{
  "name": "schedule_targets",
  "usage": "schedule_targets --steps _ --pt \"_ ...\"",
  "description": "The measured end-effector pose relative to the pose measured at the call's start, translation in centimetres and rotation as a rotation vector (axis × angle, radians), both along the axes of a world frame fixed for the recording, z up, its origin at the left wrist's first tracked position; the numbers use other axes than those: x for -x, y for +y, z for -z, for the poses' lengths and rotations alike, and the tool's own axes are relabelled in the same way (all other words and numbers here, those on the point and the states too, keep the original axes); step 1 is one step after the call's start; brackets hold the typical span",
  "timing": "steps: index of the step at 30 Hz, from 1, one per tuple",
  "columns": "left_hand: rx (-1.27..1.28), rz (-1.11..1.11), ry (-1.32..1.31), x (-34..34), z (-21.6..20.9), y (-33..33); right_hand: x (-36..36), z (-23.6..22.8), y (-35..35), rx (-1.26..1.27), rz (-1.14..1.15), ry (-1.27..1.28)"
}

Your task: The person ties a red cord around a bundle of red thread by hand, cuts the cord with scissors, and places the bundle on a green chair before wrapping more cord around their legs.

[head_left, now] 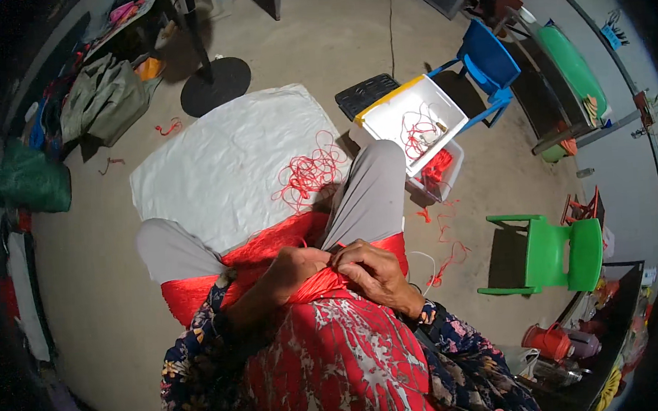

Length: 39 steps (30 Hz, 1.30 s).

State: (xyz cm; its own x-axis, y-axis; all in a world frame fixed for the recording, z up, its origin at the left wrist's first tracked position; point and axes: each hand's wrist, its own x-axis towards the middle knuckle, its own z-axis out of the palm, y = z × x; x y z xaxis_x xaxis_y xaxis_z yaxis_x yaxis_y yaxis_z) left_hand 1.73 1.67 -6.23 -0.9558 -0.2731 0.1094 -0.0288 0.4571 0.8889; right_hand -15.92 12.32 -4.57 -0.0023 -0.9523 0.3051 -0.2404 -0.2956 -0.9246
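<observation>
- Shiny red fabric strip [272, 257]: lies across the lap, long axis left to right; its middle is hidden under the hands.
- Left hand [297, 270]: closed, pinching the fabric.
- Right hand [371, 270]: fingers curled, gripping the same gather.
- Tangled red thread [309, 173]: lies ahead on the white sheet [215, 163].

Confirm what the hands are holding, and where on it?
Both the left hand and right hand pinch the shiny red fabric at its bunched near edge on the lap.

Bare concrete floor [320, 42] with a white sheet [222, 159], blue chair [489, 63] and green chair [562, 253].
</observation>
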Motion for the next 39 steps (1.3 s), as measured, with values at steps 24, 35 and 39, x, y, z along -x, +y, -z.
schedule_targets --steps 24,35,39 --pt "-0.054 -0.236 -0.022 2.9 -1.7 1.1 0.4 -0.8 1.4 -0.029 0.061 0.093" --pt "-0.409 -0.239 0.031 2.3 -0.8 2.1 0.7 -0.4 2.0 -0.197 0.164 -0.006" --pt "-0.440 -0.188 0.116 2.4 -1.6 2.3 0.6 -0.5 1.7 -0.262 0.180 -0.038"
